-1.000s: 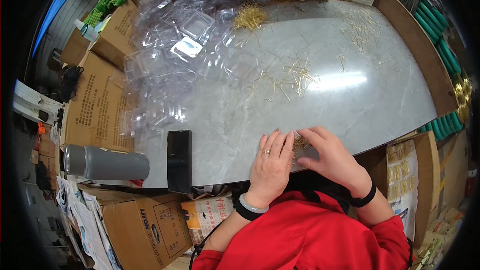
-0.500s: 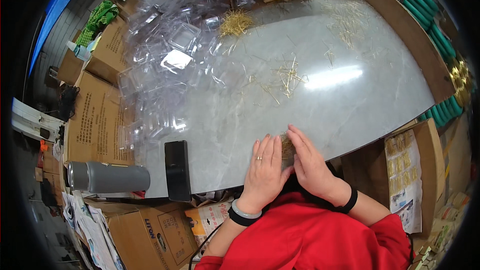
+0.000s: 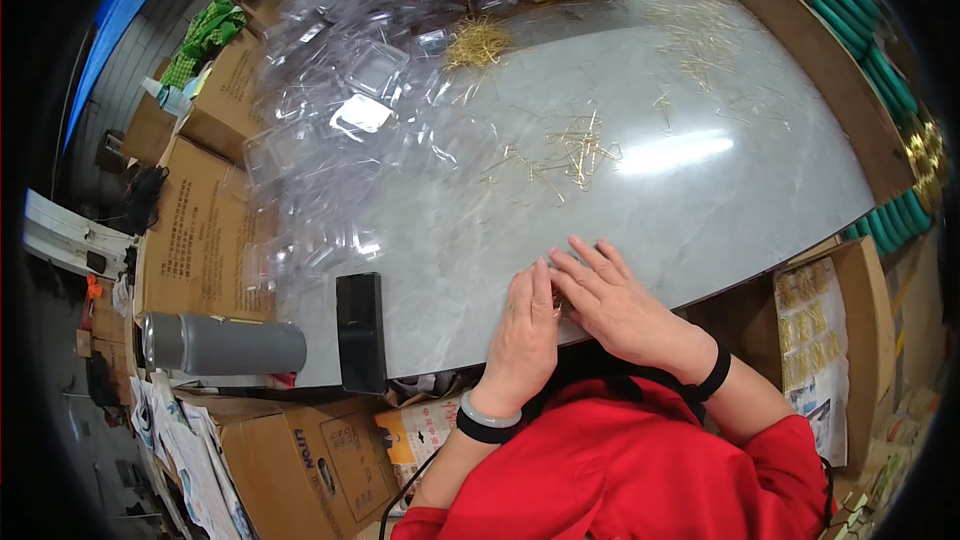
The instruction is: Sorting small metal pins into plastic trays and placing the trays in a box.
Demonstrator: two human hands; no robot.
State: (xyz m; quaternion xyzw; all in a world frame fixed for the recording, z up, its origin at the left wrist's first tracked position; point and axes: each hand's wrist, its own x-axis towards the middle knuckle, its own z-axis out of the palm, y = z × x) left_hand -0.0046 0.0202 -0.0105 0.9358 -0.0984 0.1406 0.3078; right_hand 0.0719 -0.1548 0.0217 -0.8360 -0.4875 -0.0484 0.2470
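At the near edge of the table, my left hand (image 3: pixel 524 325) and my right hand (image 3: pixel 622 308) come together around a small bunch of thin gold wire hooks (image 3: pixel 559 306). Most of that bunch is hidden; only a bit shows between the palms. My left fingers lie side by side, pointing away from me, and press against it. The right hand curves over it from the other side, its fingertips reaching the left fingers. Farther out, loose gold wire hooks (image 3: pixel 582 155) lie scattered on the grey marbled tabletop (image 3: pixel 680 230).
A pile of clear plastic boxes (image 3: pixel 375 70) covers the left side, with a heap of gold wire (image 3: pixel 478 43) beside it. A black phone (image 3: pixel 361 332) and a grey bottle (image 3: pixel 230 345) lie near the front left edge. More wire pieces (image 3: pixel 700 45) are strewn far right, inside a wooden border (image 3: pixel 820 70).
My right hand has moved left and over the bunch, its fingers now bent across toward the left hand. Both hands have closed nearer together, covering more of the gold wire.
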